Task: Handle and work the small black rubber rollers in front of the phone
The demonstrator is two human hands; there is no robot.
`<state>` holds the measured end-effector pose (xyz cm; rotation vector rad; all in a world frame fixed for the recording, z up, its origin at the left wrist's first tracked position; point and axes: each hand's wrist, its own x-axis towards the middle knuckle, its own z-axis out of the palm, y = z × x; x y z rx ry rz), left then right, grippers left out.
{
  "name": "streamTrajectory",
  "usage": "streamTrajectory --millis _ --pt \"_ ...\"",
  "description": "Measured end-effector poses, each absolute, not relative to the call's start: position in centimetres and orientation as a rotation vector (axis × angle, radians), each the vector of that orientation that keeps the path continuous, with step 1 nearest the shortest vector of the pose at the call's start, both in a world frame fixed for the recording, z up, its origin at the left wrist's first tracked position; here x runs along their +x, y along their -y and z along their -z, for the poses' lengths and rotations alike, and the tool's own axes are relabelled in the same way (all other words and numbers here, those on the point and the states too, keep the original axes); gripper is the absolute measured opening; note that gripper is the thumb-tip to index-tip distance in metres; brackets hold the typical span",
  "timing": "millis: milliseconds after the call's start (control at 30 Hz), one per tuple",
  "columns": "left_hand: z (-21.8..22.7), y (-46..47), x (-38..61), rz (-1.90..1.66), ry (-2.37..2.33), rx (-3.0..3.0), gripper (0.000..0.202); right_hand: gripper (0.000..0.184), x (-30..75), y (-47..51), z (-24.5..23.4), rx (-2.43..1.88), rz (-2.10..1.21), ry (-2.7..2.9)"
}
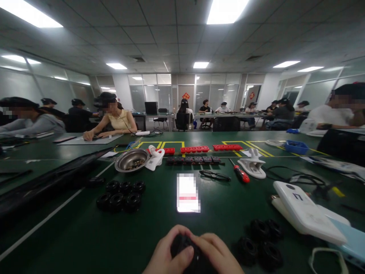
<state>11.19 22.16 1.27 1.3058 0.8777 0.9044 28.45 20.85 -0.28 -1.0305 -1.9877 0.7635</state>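
Observation:
At the bottom centre, my left hand (171,251) and my right hand (215,253) are closed together around a black wheel (180,245). Fingers hide much of it. My left thumb presses on its near face. Several similar black wheels (116,201) sit grouped on the green table to the left. More black wheels (270,255) lie to the right of my right hand. A lit phone (187,193) lies just beyond my hands.
Farther back are a metal bowl (129,161) with small parts, red trays (194,149), black parts in a row (195,160), glasses (215,175) and a red-handled screwdriver (241,173). A white device (308,211) lies at right. Co-workers (114,118) sit around.

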Motion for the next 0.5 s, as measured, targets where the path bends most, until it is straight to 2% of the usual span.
streamTrajectory --millis 100,167,333,500 --pt "-1.3 -21.9 11.2 -0.938 -0.892 1.292 0.053 0.064 28.8 -20.9 0.4 -0.987 -0.904 1.979" --pt "-1.2 -21.7 11.2 -0.949 -0.921 1.294 0.060 0.067 29.0 -20.9 0.3 -1.008 -1.000 1.928" --pt "-1.1 -21.6 11.1 -0.874 -0.976 1.334 0.075 0.044 29.0 -20.7 -1.2 -1.124 -0.985 1.887" --pt "-0.7 -22.1 10.9 -0.815 -0.876 1.440 0.068 0.041 28.8 -20.5 -2.0 -0.972 -0.706 1.958"
